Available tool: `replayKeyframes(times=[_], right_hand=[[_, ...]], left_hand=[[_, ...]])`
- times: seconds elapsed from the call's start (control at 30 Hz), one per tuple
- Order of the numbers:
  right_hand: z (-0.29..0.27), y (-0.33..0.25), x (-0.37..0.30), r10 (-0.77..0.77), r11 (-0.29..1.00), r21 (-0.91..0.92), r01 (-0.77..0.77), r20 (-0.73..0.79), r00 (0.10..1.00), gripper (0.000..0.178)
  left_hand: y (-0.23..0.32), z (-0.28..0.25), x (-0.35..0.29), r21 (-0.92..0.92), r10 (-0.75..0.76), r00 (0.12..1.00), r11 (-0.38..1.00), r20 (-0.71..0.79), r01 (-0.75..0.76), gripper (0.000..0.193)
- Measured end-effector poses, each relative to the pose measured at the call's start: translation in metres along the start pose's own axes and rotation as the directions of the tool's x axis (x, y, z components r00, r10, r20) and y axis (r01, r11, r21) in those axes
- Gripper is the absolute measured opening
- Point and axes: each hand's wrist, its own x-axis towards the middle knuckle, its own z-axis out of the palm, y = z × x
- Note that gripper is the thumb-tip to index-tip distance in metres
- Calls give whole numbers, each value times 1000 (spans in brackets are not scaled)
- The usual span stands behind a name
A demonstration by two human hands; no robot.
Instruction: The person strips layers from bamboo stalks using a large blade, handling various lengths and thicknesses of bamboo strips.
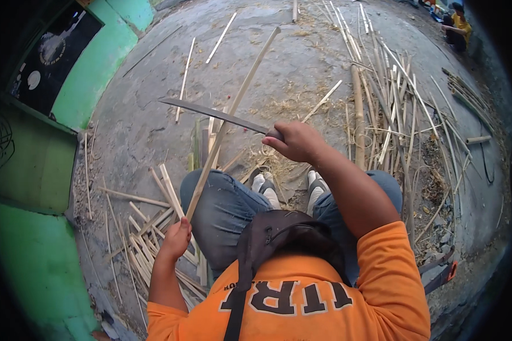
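My left hand (177,237) is closed round the lower end of a long bamboo strip (246,85), which slants up and away to the right past my knee. In my right hand (294,141) is the handle of a machete (216,115). Its long blade points left and lies across the strip around the middle; whether the edge touches the strip I cannot tell. Below the blade, pale shavings (276,170) litter the ground by my sandalled feet (265,187).
Cut bamboo strips (145,250) lie piled by my left leg. To the right spreads a bigger heap of strips (389,108) with a thick bamboo pole (358,116). A saw (441,277) lies at lower right. A green wall (34,261) stands left; another person (457,27) sits far right.
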Motion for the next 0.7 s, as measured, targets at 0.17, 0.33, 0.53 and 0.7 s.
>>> replayKeyframes(times=[0.17, 0.33, 0.53, 0.7], right_hand=[[9, -42, -10, -225, 964, -103, 244, 167, 960, 58], [14, -13, 2, -122, 992, -16, 123, 84, 989, 57], [20, -52, -11, -223, 973, -28, 229, 141, 965, 59], [9, -20, 6, -35, 997, 79, 21, 190, 981, 60]], left_hand=[[-4, 3, -7, 44, 2, 999, 999, -48, 0, 68], [-7, 1, 2, 262, 163, 983, 955, -80, -137, 73], [-6, 11, -8, 361, 250, 959, 914, -137, -186, 72], [3, 20, -15, 531, 412, 888, 809, -204, -254, 68]])
